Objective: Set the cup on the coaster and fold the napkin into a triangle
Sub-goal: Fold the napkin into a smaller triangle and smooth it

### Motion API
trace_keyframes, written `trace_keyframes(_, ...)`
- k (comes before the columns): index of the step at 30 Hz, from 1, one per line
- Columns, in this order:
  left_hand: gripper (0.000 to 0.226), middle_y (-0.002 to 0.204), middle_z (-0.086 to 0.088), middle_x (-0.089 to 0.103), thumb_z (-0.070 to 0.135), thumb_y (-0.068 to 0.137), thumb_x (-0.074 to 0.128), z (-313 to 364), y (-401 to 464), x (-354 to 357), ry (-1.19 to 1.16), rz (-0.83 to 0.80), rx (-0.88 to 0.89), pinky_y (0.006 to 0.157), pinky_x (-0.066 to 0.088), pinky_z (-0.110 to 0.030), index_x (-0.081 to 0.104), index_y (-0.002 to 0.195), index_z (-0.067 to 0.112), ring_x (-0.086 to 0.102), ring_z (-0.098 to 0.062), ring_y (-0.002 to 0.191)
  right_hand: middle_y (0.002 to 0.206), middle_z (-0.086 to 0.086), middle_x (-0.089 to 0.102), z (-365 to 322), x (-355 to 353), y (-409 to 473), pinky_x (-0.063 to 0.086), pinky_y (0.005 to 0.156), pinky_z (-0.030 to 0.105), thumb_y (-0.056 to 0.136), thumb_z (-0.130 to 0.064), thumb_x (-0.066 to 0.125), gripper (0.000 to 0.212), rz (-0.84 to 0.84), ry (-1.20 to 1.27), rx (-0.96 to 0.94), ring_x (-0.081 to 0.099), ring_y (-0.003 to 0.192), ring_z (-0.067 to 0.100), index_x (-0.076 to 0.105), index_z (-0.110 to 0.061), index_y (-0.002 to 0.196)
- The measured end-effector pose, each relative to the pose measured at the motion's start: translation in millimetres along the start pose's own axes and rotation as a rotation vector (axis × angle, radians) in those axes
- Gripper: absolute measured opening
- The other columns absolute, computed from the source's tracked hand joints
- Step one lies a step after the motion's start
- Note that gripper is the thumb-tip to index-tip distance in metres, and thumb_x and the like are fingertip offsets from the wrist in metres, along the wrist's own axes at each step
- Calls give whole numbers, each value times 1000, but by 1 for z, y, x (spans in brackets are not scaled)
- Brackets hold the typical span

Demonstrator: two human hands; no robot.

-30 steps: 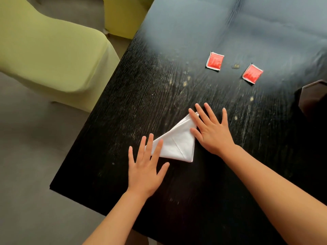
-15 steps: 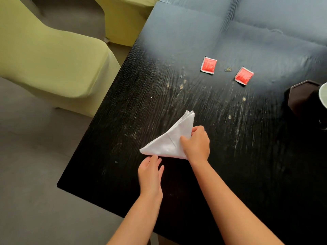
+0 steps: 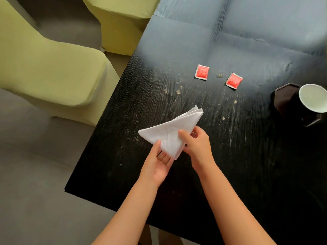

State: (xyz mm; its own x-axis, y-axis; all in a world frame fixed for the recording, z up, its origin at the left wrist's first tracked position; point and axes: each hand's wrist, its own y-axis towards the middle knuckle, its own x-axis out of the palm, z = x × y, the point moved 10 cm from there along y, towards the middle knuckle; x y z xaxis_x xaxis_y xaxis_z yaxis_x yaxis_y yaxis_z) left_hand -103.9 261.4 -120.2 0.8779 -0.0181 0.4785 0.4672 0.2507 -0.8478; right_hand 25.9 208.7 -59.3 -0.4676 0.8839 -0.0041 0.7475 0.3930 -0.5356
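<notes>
A white napkin [image 3: 169, 133], folded into a triangle, is lifted a little above the black table [image 3: 134, 106]. My right hand [image 3: 196, 147] pinches its near right edge, thumb on top. My left hand [image 3: 157, 163] holds the near corner from below, thumb on top and fingers under the cloth. At the right edge, a black cup with a white inside [image 3: 313, 98] stands on a dark hexagonal coaster [image 3: 283, 98].
Two red sachets [image 3: 202, 72] [image 3: 234, 81] lie on the far part of the table, with a small crumb between them. Yellow-green chairs [image 3: 53, 68] stand to the left, one more [image 3: 120, 20] at the far left corner. The table's near left corner is close to my left forearm.
Both hands went from pressing flat beside the napkin to gripping it, and the triangle has come up off the table. The view shifted, bringing the cup and coaster into sight.
</notes>
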Motion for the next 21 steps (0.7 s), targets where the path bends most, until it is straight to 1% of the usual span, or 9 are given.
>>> trace_keyframes(2,27,90,-10,75,22,85,62,11,-10,15,16,-77,20,67,58,-28,60,108,8,72,-19,84,98,9,69,-10,-2,-10,59,76,41,82,-8,62,17,20,52,-11,68,92,23,62,-13,99)
trace_keyframes(4,17,85,-8,75,15,88,57,26,-22,25,79,-107,66,62,58,-24,61,103,7,72,-16,78,98,7,70,-19,-4,-21,60,68,34,83,-10,62,17,26,124,-17,69,90,19,62,-13,101)
trace_keyframes(7,15,84,-6,75,14,87,57,55,-44,44,243,-183,162,62,57,-22,63,100,9,72,-14,77,93,5,73,-37,-12,-40,56,60,26,87,-14,60,13,54,229,-28,72,82,16,64,-10,98)
trace_keyframes(9,20,88,-5,75,19,81,61,69,-61,59,333,-251,203,65,58,-23,64,100,12,72,-14,79,86,4,74,-50,-22,-53,56,59,25,88,-15,59,10,94,265,-59,72,76,17,67,-12,93)
trace_keyframes(11,26,90,-6,74,22,76,63,78,-77,76,381,-319,213,65,58,-24,64,99,12,71,-14,79,86,5,74,-66,-34,-68,57,61,27,88,-14,60,9,143,297,-104,71,76,18,68,-13,92)
trace_keyframes(12,24,90,-6,73,21,76,63,80,-83,86,395,-350,211,65,58,-24,64,99,13,71,-14,79,86,6,74,-73,-40,-75,57,62,28,88,-13,61,9,164,317,-127,71,77,19,68,-13,92)
trace_keyframes(15,13,83,-4,74,15,87,56,74,-99,116,438,-426,213,64,59,-26,63,98,15,71,-13,76,83,2,74,-92,-64,-96,58,62,28,86,-13,63,8,214,366,-182,72,77,18,69,-15,91)
trace_keyframes(17,13,82,-3,74,13,90,54,62,-104,138,474,-468,204,61,58,-27,62,99,14,72,-14,75,82,0,74,-105,-85,-108,57,61,27,85,-14,64,9,252,383,-224,71,76,16,68,-16,92)
trace_keyframes(21,12,77,-2,74,11,90,54,27,-111,180,546,-516,182,57,57,-25,63,96,14,71,-12,71,93,3,72,-122,-140,-125,57,63,27,86,-17,64,16,363,421,-288,71,79,15,65,-20,101)
